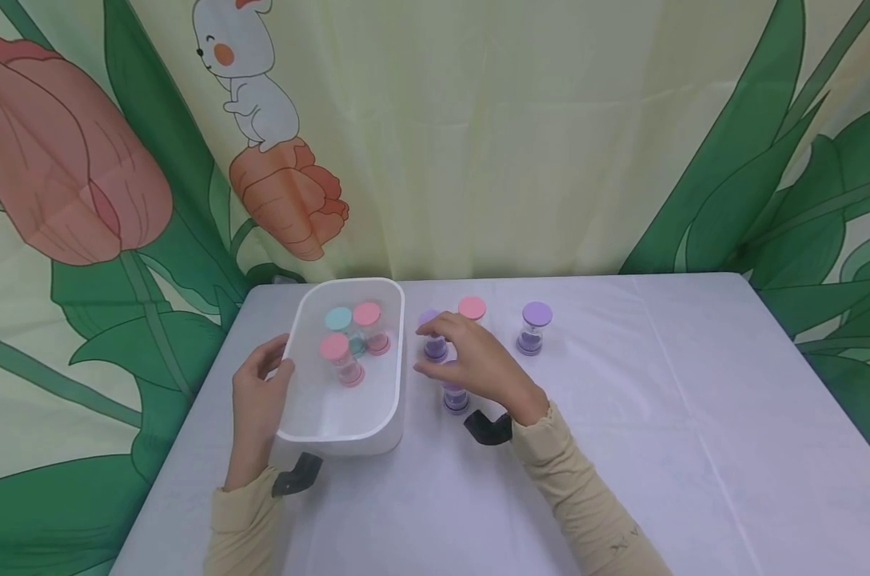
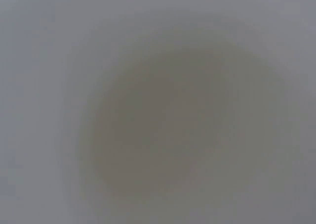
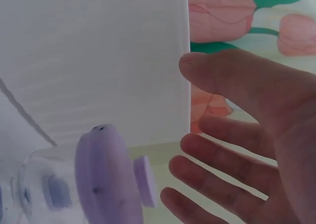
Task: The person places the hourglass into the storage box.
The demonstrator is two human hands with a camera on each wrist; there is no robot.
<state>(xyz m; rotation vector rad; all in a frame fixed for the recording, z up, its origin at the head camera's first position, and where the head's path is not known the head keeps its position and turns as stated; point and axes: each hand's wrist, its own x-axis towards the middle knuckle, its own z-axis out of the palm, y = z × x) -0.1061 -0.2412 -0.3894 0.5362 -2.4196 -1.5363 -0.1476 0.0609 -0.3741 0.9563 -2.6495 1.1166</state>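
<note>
main piece for us: the purple timer (image 1: 435, 349) on the worktop (image 1: 622, 448), just right of the bin (image 1: 327, 414). stands upright, long axis vertical, purple cap up. a second purple timer (image 1: 456, 399) stands nearer us, top partly covered by the right hand (image 1: 471, 357); a third purple timer (image 1: 532, 332) is upright off to the right. pink timer (image 1: 472, 308) sits behind the right hand, mostly hidden.

in the bin: two pink timers (image 1: 342, 360) and one teal timer (image 1: 339, 319), all looking cap-up.

right hand: spread wide, thumb well apart from the fingers (image 3: 217, 150), gripping nothing, reaching round the first purple timer. we can't confirm contact. left hand (image 1: 257, 392): loosely bent at the bin's left wall, thumb by the rim, looks like light contact; left wrist view is just blur to us, so we can't tell more.

materials: timers are clear cylinders, flat round smooth caps, coloured fill low down. bin is white, smooth, rounded corners, looks like plastic. worktop has a pale creased cloth. backdrop (image 1: 536, 160) is printed fabric, soft folds. beige sleeves (image 1: 582, 488).
</note>
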